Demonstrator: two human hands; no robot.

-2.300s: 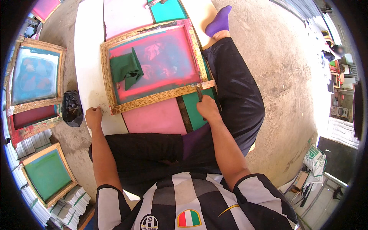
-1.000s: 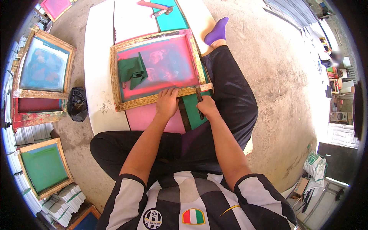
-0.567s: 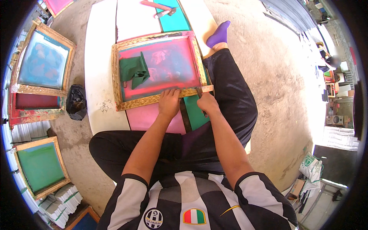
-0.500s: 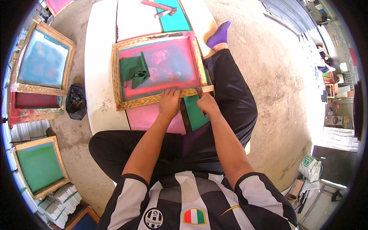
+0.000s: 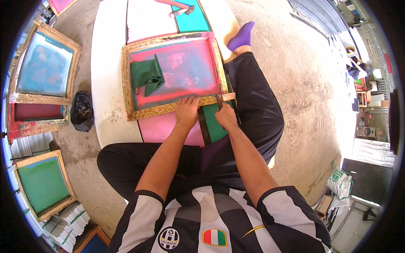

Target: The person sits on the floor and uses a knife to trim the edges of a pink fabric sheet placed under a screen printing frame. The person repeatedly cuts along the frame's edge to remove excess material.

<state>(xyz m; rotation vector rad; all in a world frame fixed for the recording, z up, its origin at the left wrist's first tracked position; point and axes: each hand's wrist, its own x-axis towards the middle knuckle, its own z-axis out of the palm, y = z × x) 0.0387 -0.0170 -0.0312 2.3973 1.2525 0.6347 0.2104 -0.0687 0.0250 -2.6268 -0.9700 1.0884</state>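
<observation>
A wooden screen-printing frame (image 5: 156, 110) lies before me, its blue mesh (image 5: 192, 80) smeared with pink. My left hand (image 5: 187, 111) is curled over its near rail. Close to the near right corner, my right hand (image 5: 228, 116) is closed round a dark metal hand tool (image 5: 219, 100). The tool's tip touches or lies against the rail; its exact kind is mostly hidden by the fingers. On the left part of the mesh lies a crumpled dark green cloth (image 5: 145, 76).
The frame rests on a long white board (image 5: 107, 84) between my legs, with pink and green panels. At its far end lie a hammer-like tool (image 5: 183, 10) and a red-handled one. Leftward stand more screen frames (image 5: 44, 183), a black plastic bag (image 5: 82, 111) and stacked white bundles (image 5: 67, 225).
My right hand and its tool have shifted slightly at the frame's near right corner. The left hand stays on the rail. The whole view has shifted slightly.
</observation>
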